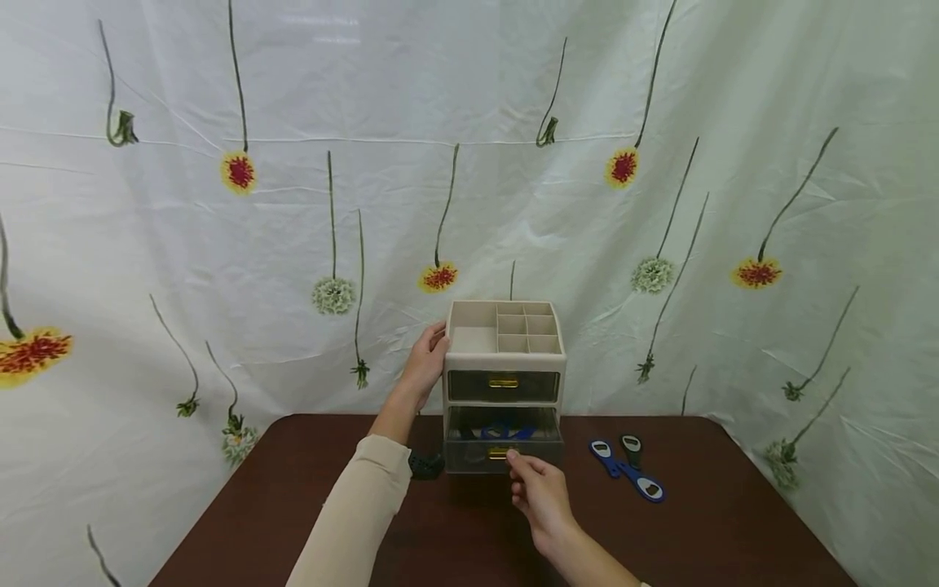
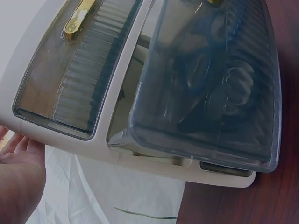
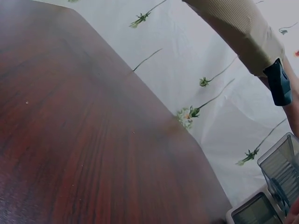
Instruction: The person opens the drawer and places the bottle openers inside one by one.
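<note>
A cream desktop organizer [image 1: 506,359] with dark clear drawers stands on the table. Its lower drawer [image 1: 469,461] is pulled partly out, with blue objects [image 1: 499,432] inside, blurred behind the drawer wall in the left wrist view. My right hand [image 1: 543,497] pinches the gold handle [image 1: 497,453] of that drawer between thumb and forefinger, the other fingers curled. My left hand [image 1: 427,363] rests against the organizer's left side near the top; in the left wrist view its fingers [image 2: 21,144] reach behind the side panel. The upper drawer [image 1: 469,387] is closed.
Right of the organizer lie a black bottle opener [image 1: 634,459] and two blue bottle openers [image 1: 610,466] on the dark wooden table [image 1: 704,530]. Compartments divide the organizer's top. A flower-print cloth [image 1: 499,204] hangs behind the table. A black strap device [image 3: 279,84] sits on the left wrist.
</note>
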Available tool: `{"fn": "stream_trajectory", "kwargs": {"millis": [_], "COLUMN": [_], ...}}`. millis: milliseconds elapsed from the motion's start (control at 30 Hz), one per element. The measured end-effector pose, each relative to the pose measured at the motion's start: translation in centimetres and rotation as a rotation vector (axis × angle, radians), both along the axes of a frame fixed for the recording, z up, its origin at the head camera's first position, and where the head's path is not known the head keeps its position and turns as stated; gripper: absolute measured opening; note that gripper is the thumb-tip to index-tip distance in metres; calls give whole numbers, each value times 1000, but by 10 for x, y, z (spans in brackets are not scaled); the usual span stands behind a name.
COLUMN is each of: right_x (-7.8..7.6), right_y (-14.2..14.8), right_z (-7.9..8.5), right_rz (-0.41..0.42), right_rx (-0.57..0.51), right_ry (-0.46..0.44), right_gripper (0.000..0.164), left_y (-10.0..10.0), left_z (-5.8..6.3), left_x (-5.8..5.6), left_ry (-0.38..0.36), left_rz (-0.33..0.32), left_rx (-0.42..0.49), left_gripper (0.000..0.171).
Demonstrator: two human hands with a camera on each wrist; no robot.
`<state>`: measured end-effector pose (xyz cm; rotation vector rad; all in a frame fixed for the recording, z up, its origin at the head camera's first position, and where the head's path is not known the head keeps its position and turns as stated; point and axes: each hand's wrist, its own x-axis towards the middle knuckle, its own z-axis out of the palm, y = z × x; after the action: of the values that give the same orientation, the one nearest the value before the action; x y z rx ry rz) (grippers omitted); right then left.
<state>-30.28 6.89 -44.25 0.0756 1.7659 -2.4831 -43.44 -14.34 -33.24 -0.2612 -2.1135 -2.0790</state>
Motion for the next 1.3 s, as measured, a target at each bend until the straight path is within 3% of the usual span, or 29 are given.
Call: {"fn": "stream_trajectory", "kwargs": {"millis": [633,1300], "right_x": [-12,-38], "right_y": [-7,-9], "right_z": [-1,-2], "right_rz": [-76,-104], "right_rx": [28,38], "right_ry": [41,71], "right_gripper": [30,31], "left_y": [0,1], "left_z": [0,1], "left_x": [4,2], "left_ry": [3,-7], "left_rz": [5,3], "left_rx": [-5,4], "left_gripper": [48,49]}}
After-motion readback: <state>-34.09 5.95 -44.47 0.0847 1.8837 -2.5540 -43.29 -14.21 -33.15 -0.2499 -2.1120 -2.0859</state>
